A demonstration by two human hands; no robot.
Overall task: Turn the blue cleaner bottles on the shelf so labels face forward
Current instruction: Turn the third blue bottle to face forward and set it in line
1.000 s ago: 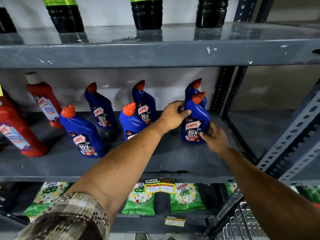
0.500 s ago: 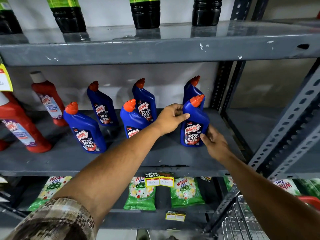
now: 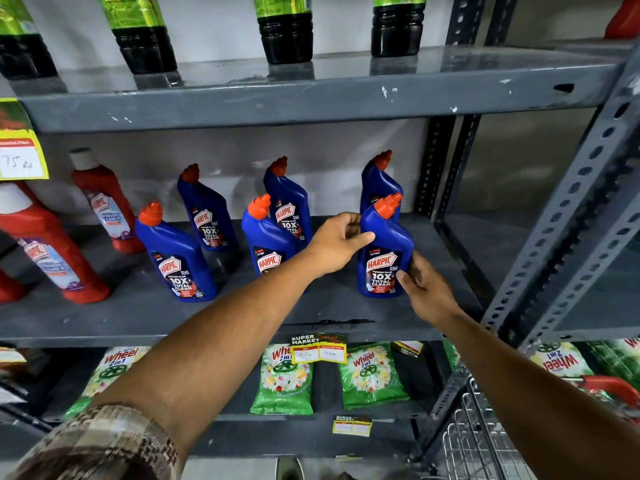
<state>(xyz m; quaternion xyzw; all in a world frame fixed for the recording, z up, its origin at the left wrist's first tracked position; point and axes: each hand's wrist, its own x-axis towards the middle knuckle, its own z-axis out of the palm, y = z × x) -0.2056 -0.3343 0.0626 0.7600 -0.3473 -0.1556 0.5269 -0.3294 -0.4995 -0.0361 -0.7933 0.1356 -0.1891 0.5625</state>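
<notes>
Grip: left hand (image 3: 337, 242) and right hand (image 3: 420, 285) pinch front-right blue plastic orange-capped cleaner bottle (image 3: 386, 252); risk: over-twisting knocks the blue bottle behind (image 3: 377, 183).

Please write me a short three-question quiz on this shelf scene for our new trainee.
1. True or false: the front right blue bottle shows its label to the camera.
2. How many blue bottles stand on the middle shelf?
3. Which hand touches that bottle's lower right edge: A) the left hand, B) the right hand?

Key
1. True; the label faces forward.
2. Six, three in front and three behind.
3. B; the left hand is at its upper left side.
</notes>
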